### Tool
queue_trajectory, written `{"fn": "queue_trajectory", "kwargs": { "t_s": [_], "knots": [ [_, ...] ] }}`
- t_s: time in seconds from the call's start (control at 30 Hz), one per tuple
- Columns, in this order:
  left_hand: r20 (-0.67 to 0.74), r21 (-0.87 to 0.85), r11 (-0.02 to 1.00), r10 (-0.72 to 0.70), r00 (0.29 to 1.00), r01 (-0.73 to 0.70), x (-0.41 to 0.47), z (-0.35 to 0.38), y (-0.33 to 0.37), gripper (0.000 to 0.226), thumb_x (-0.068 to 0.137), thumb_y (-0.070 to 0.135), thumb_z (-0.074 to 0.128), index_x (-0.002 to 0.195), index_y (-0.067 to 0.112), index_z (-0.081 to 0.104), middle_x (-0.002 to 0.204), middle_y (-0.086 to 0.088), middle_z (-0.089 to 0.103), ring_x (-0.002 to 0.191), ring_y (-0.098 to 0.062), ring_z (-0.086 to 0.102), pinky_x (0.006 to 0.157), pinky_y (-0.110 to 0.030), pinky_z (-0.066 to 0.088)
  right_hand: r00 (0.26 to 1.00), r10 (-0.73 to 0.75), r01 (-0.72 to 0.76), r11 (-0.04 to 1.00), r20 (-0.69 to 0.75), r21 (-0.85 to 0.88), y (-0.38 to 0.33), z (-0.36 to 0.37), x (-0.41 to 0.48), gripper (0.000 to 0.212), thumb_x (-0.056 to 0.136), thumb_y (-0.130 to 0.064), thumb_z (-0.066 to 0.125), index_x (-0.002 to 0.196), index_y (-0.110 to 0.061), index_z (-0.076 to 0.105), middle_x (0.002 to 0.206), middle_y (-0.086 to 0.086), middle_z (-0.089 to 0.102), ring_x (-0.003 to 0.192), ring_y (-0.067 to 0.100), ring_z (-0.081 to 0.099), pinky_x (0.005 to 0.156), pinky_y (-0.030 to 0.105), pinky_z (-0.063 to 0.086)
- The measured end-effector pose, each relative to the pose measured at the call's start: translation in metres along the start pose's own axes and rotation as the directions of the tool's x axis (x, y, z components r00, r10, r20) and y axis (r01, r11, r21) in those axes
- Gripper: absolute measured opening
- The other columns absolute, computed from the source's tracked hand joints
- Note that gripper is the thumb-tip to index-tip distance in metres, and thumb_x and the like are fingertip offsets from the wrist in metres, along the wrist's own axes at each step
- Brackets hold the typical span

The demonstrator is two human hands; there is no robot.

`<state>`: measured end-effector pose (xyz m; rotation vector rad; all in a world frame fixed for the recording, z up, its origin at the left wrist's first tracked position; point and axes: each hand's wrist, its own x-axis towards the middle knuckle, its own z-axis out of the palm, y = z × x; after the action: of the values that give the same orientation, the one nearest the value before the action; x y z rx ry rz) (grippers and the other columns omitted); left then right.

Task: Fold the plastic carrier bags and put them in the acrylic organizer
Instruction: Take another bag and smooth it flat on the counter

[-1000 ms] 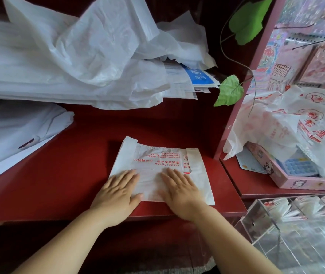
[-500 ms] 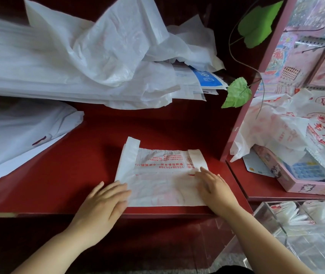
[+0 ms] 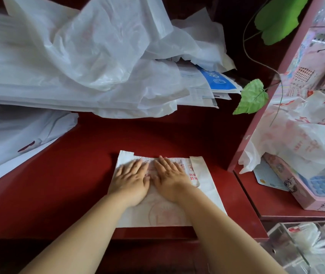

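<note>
A white plastic carrier bag [image 3: 205, 180] with red print lies flat on the red counter [image 3: 68, 184], near its front edge. My left hand [image 3: 131, 179] and my right hand [image 3: 170, 177] press side by side on the bag's upper middle, fingers straight and pointing away from me. At the bottom right stands the clear acrylic organizer [image 3: 280, 246], with folded bags [image 3: 308, 236] in its compartments.
A big heap of white plastic bags [image 3: 74, 62] and papers fills the back of the counter. More red-printed bags [image 3: 300, 139] lie on the right shelf over a pink box [image 3: 304, 196]. Green leaves [image 3: 251, 97] hang by the pink divider.
Both hands have slid from the bag's left and right edges to its middle and further up. The bag now lies longer towards me, its lower part showing below my hands.
</note>
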<state>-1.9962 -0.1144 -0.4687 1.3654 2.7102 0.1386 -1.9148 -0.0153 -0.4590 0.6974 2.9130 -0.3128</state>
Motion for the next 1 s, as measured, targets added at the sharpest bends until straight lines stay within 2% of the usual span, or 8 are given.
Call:
{"fn": "queue_trajectory", "kwargs": {
  "t_s": [0.3,0.47,0.67,0.73,0.8,0.87,0.93,1.0],
  "knots": [
    [0.020,-0.024,1.000,0.006,1.000,-0.005,0.000,0.001,-0.002,0.052,0.101,0.032,0.012,0.147,0.020,-0.008,0.155,0.002,-0.014,0.141,-0.012,-0.014,0.113,-0.031,-0.009,0.992,0.118,-0.119,0.993,-0.045,-0.020,0.049,-0.006,-0.012,0.061,0.098,-0.047,0.018,0.148,-0.017,0.003,0.156,-0.002,-0.008,0.142,0.009,-0.011,0.112,0.027,-0.010],
    [-0.038,-0.074,0.995,0.056,0.998,-0.059,-0.001,-0.001,-0.003,0.051,0.100,0.033,0.011,0.148,0.021,0.000,0.156,0.002,-0.009,0.142,-0.012,-0.010,0.112,-0.029,-0.008,0.930,0.116,-0.071,0.988,-0.349,0.139,0.067,-0.010,-0.034,0.056,0.098,-0.042,0.028,0.147,-0.018,0.014,0.156,-0.003,0.006,0.143,0.010,0.002,0.111,0.019,-0.003],
    [-0.299,-0.498,0.832,0.099,0.949,-0.243,-0.028,-0.011,-0.020,0.060,0.084,0.054,0.039,0.135,0.024,0.042,0.146,0.016,0.020,0.136,-0.005,0.019,0.109,-0.021,0.014,0.937,0.013,0.038,0.990,-0.349,0.138,0.060,0.007,-0.094,0.110,0.062,-0.085,-0.011,0.144,-0.022,0.026,0.151,-0.009,0.019,0.139,0.002,0.011,0.105,0.009,-0.011],
    [-0.215,-0.455,0.850,0.186,0.959,-0.267,-0.051,-0.014,-0.029,0.094,0.058,0.079,0.029,0.138,0.030,0.036,0.138,0.027,0.010,0.130,0.004,0.014,0.104,-0.014,0.010,0.942,-0.027,0.043,0.998,-0.335,0.039,0.059,0.013,-0.111,0.100,0.075,-0.079,-0.008,0.136,-0.018,0.042,0.144,-0.003,0.036,0.133,0.005,0.029,0.112,0.019,0.007],
    [-0.058,-0.290,0.921,0.254,0.965,-0.260,-0.075,-0.014,-0.037,0.124,0.033,0.099,0.012,0.141,0.038,0.018,0.135,0.032,-0.003,0.128,0.008,0.005,0.103,-0.011,0.002,0.953,0.008,-0.020,0.999,-0.302,-0.039,0.053,0.020,-0.125,0.082,0.088,-0.068,0.002,0.119,-0.018,0.060,0.126,0.000,0.059,0.114,0.012,0.057,0.101,0.026,0.036],
    [-0.080,-0.078,0.949,0.299,0.951,-0.305,-0.095,-0.004,-0.048,0.123,0.035,0.098,0.003,0.143,0.038,0.006,0.140,0.028,-0.009,0.130,0.008,-0.003,0.103,-0.010,-0.011,0.966,0.003,-0.027,0.996,-0.258,-0.091,0.050,0.028,-0.131,0.081,0.087,-0.070,0.004,0.111,-0.023,0.064,0.116,-0.003,0.065,0.103,0.013,0.064,0.089,0.027,0.045],
    [-0.072,0.024,0.951,0.309,0.948,-0.308,-0.110,0.003,-0.056,0.102,0.057,0.087,0.021,0.141,0.029,0.027,0.146,0.012,0.029,0.134,-0.002,0.017,0.107,-0.013,-0.008,0.968,-0.029,-0.009,0.988,-0.248,-0.151,0.049,0.031,-0.135,0.082,0.082,-0.076,0.008,0.111,-0.024,0.064,0.113,-0.004,0.066,0.102,0.013,0.065,0.086,0.029,0.046],
    [-0.096,0.003,0.944,0.329,0.939,-0.331,-0.120,0.009,-0.063,0.073,0.063,0.066,0.034,0.126,0.029,0.042,0.124,0.008,0.059,0.118,-0.003,0.038,0.109,-0.018,0.003,0.958,-0.071,0.028,0.987,-0.276,-0.158,0.050,0.031,-0.139,0.074,0.070,-0.076,0.025,0.109,-0.025,0.063,0.110,-0.004,0.067,0.099,0.013,0.066,0.081,0.031,0.051]
  ]
}}
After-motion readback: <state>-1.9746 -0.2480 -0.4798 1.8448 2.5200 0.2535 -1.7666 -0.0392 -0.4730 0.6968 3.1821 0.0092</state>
